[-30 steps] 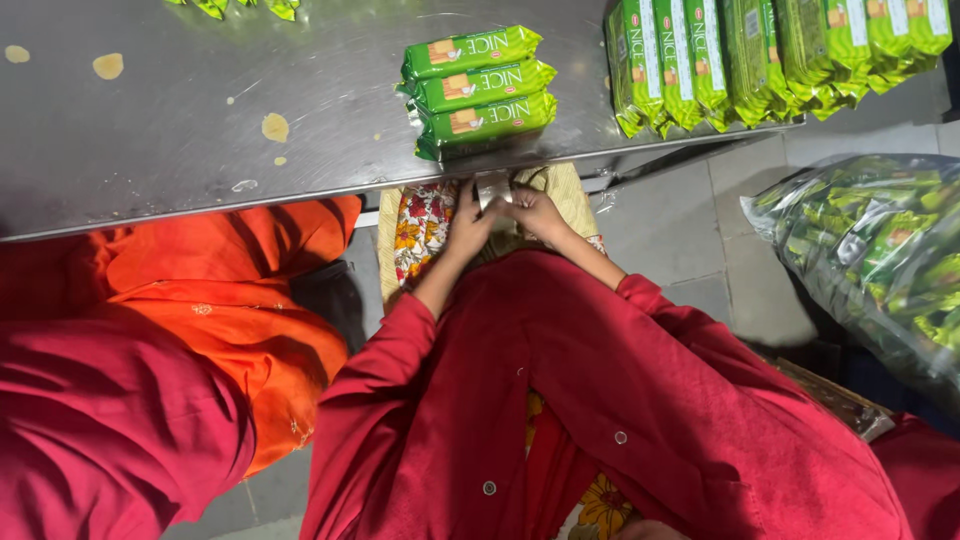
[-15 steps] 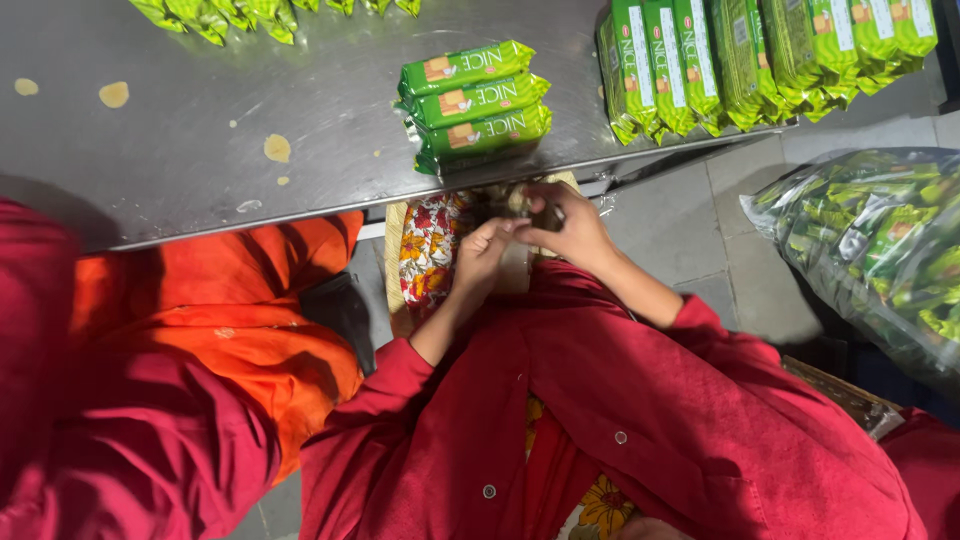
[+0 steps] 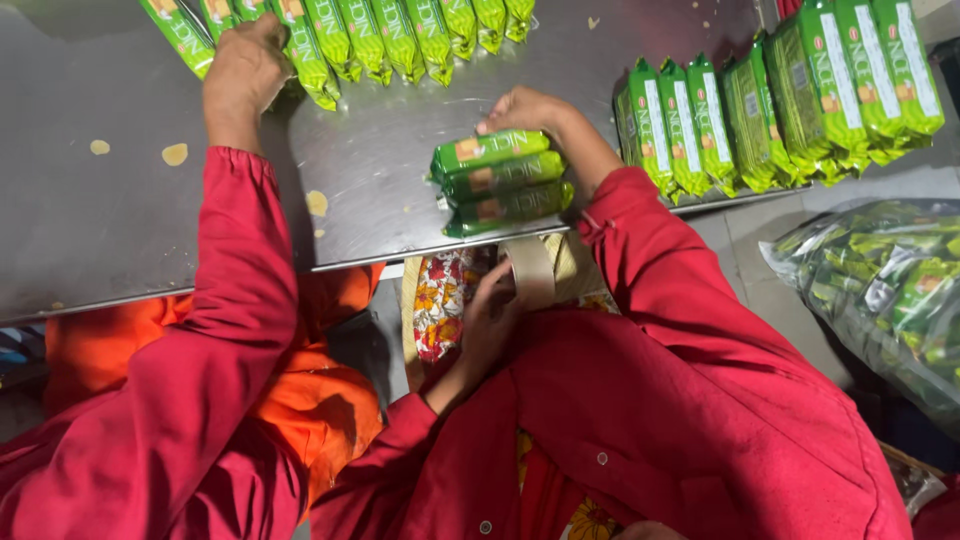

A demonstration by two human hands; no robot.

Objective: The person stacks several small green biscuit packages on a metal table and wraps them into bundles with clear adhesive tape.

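- The person's right hand (image 3: pixel 535 110) rests on a stack of three green packets (image 3: pixel 500 180).
- The stack lies on the grey metal worktop (image 3: pixel 120 220), close to its near edge.
- Each packet in the stack is long and thin. The long side runs from 9 o'clock to 3 o'clock, and the 3 o'clock end sits a little farther away.
- The fingers of the right hand bend over the top packet from the far side. I cannot tell if the grip is clamped on it or just lying there.
- The person's left hand (image 3: pixel 490 320) is lower down, under the edge of the worktop, at 6 o'clock from the stack.
- That hand touches a beige band (image 3: pixel 530 270) beside a flowery cloth (image 3: pixel 440 300). Its grip is half hidden, so I cannot tell if it is together or apart.
- At 3 o'clock from the stack stands a row of green packets (image 3: pixel 780 110), packed side by side.
- At 11 o'clock lies a far row of packets (image 3: pixel 400 30). A co-worker's hand (image 3: pixel 245 65) in a red sleeve rests on it.
- At 4 o'clock, off the worktop, sits a clear bag of packets (image 3: pixel 880 290).
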